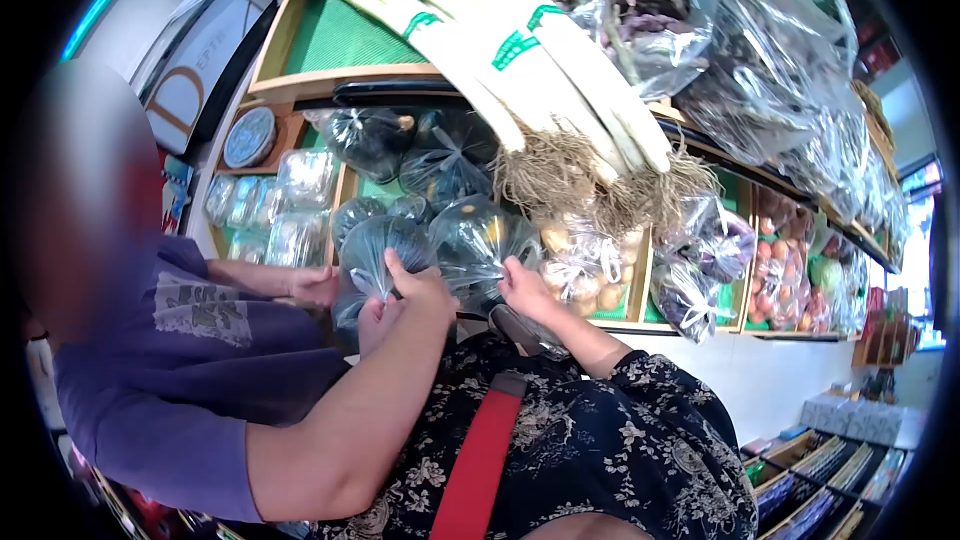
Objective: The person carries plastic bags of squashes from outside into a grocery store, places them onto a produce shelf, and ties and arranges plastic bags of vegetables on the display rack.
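Kabocha (494, 228) in a clear bag (470, 250) sits at twelve o'clock; the right hand (527, 290) pinches the bag, likely for steadiness; the left hand (371, 322), at eleven, is partly behind someone's arm (385, 375), so I cannot tell its grip

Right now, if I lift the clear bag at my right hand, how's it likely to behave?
The clear bag will probably feel floppy and slick, since it looks thin, shiny and creased. Inside, the dark round vegetable looks bulky, so it may feel fairly heavy and might roll if set down.
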The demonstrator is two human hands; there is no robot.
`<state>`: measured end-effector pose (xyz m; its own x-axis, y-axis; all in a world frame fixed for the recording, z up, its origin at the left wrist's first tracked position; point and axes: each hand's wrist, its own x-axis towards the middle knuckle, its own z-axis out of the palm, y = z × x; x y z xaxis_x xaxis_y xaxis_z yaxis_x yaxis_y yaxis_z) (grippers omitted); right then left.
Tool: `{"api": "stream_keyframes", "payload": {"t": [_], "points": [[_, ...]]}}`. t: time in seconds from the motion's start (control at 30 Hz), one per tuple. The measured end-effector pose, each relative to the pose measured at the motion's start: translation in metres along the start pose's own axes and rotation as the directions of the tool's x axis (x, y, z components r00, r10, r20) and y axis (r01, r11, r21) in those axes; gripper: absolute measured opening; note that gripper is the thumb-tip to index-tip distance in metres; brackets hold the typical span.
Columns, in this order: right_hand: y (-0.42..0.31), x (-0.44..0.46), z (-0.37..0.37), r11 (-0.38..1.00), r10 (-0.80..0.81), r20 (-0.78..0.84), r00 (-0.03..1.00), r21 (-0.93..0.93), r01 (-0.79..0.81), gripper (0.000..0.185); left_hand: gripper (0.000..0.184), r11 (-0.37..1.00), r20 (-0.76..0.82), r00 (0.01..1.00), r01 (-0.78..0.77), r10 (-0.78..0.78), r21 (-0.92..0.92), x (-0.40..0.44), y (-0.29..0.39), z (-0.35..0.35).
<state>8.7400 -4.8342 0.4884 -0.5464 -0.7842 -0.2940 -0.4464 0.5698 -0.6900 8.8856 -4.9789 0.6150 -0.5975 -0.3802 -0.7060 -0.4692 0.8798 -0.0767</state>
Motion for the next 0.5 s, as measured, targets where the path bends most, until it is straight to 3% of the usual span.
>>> {"api": "stream_keyframes", "payload": {"t": [0.13, 0.2, 0.27, 0.4, 0.5], "points": [[0.007, -0.009, -0.001, 0.988, -0.058, 0.064, 0.996, 0.148, 0.048, 0.024, 0.031, 0.979, -0.03, 0.998, -0.054, 0.061, 0.195, 0.01, -0.002, -0.056], [0.016, -0.008, 0.01, 0.983, -0.123, 0.0, 0.992, 0.138, 0.122, 0.024, 0.031, 0.962, -0.068, 0.993, -0.078, 0.099, 0.262, 0.014, -0.012, -0.076], [0.01, -0.011, 0.003, 0.988, -0.126, 0.039, 0.991, 0.091, 0.122, 0.025, 0.031, 0.94, -0.087, 0.987, -0.096, 0.132, 0.326, 0.028, -0.023, -0.091], [0.017, -0.006, 0.012, 0.996, -0.083, 0.042, 0.996, 0.03, 0.082, 0.03, 0.031, 0.91, -0.131, 0.973, -0.126, 0.191, 0.394, 0.067, -0.036, -0.103], [0.022, -0.005, 0.009, 0.992, -0.057, 0.064, 0.996, 0.117, 0.049, 0.03, 0.033, 0.933, -0.188, 0.969, -0.088, 0.161, 0.348, 0.083, -0.044, -0.098]]}}
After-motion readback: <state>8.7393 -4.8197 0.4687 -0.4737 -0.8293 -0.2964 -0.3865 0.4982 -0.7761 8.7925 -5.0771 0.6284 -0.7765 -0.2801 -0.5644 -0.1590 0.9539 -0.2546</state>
